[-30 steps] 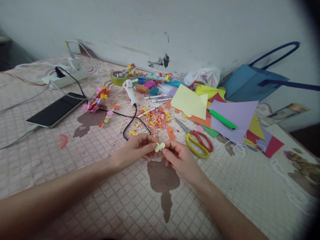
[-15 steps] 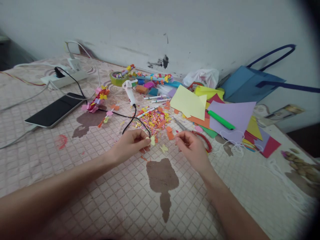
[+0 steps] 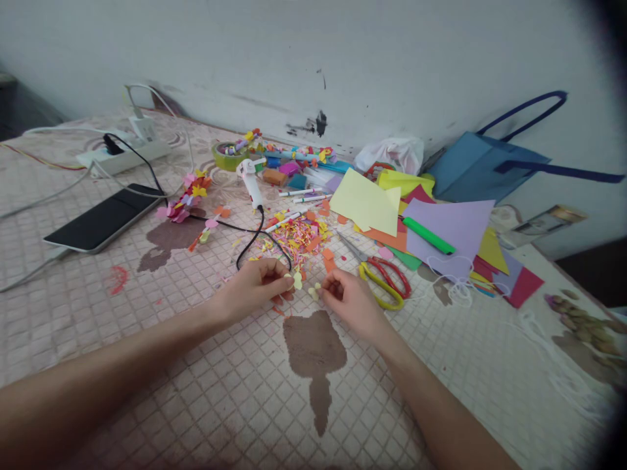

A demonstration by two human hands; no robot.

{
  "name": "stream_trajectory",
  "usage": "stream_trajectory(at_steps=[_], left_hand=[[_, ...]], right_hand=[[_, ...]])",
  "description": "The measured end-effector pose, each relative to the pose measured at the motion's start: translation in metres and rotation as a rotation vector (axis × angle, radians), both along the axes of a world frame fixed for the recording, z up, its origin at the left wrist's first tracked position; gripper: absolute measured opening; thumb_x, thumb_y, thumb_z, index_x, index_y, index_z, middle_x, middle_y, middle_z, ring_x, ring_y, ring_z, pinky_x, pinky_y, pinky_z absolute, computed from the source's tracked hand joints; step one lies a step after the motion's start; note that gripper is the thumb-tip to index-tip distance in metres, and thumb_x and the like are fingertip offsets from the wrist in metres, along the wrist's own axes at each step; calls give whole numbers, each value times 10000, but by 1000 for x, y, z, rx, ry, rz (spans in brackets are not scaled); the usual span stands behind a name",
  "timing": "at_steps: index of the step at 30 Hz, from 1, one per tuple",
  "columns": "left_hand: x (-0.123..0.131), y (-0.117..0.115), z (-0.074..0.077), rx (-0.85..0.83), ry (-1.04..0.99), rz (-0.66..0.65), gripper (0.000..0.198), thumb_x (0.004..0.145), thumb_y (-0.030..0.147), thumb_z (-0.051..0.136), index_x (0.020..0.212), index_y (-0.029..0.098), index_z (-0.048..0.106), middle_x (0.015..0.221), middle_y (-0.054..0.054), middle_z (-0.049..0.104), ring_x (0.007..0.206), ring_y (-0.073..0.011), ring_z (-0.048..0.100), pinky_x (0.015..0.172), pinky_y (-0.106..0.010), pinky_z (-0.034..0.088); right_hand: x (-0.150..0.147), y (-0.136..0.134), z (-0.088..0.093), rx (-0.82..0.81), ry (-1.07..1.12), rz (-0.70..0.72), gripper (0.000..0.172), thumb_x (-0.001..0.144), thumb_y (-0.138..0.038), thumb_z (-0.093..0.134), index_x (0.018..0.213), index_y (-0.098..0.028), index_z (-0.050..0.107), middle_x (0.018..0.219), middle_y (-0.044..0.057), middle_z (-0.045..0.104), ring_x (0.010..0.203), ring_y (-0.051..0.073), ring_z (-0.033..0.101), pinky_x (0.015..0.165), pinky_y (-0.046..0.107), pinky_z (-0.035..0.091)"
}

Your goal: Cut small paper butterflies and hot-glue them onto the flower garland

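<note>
On patterned cloth (image 3: 220,398), left fingers (image 3: 281,286) pinch one cutout (image 3: 298,281); right fingers (image 3: 332,299) have reached another cutout (image 3: 314,293), grip unclear

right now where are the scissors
In the head view, the scissors lie just to the right of the right hand, nearer than the lilac paper sheet, blades pointing away toward the paper scraps.

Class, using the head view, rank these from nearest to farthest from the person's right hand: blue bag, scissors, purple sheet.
From the right hand:
1. Scissors: right beside the hand, on its right.
2. Purple sheet: farther right and back, beyond the scissors.
3. Blue bag: behind the sheet, against the wall.
</note>
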State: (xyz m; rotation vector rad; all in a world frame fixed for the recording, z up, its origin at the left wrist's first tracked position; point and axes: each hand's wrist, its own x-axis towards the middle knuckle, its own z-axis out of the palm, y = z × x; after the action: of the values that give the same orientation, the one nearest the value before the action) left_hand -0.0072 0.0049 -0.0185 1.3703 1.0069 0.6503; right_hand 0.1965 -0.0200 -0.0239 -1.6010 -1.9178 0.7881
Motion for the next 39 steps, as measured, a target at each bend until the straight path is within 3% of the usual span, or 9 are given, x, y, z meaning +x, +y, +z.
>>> stream_trajectory(at_steps=[4, 10, 24, 35, 39], left_hand=[[0, -1, 0, -23, -20, -24, 226, 783, 360, 604, 744, 149, 532, 695, -22, 648, 592, -106, 580, 581, -232, 473], [1, -2, 0, -46, -51, -15, 228, 785, 360, 601, 735, 150, 529, 699, -20, 650, 602, -107, 591, 593, -233, 477], [5, -8, 0, -120, -133, -67, 196, 779, 336, 609, 770, 149, 549, 692, -3, 641, 606, -102, 597, 627, -253, 502], [4, -9, 0, -152, -157, -63, 257, 840, 384, 542, 778, 135, 550, 703, -7, 632, 628, -100, 606, 631, -240, 497], [4, -9, -1, -107, -133, -75, 250, 790, 369, 623, 792, 128, 559, 701, -6, 631, 616, -101, 594, 623, -245, 498]], right_hand=[[-3, -2, 6, -125, 331, -7, 125, 789, -287, 566, 722, -187, 530, 621, -39, 508, 542, 100, 465, 514, 235, 378], [-10, -8, 11, -262, 546, -28, 207, 787, -385, 592, 756, -186, 544, 546, -66, 451, 423, 73, 385, 395, 208, 314], [-26, -15, 10, -71, 372, -53, 157, 818, -310, 544, 712, -201, 503, 615, -33, 492, 502, 88, 439, 428, 201, 344], [-28, -15, 8, -95, 487, -89, 131, 785, -271, 577, 715, -202, 490, 601, -37, 507, 486, 90, 458, 439, 215, 383], [-29, -16, 9, -109, 504, -92, 134, 771, -262, 585, 705, -196, 488, 612, -35, 516, 489, 86, 465, 440, 215, 386]])
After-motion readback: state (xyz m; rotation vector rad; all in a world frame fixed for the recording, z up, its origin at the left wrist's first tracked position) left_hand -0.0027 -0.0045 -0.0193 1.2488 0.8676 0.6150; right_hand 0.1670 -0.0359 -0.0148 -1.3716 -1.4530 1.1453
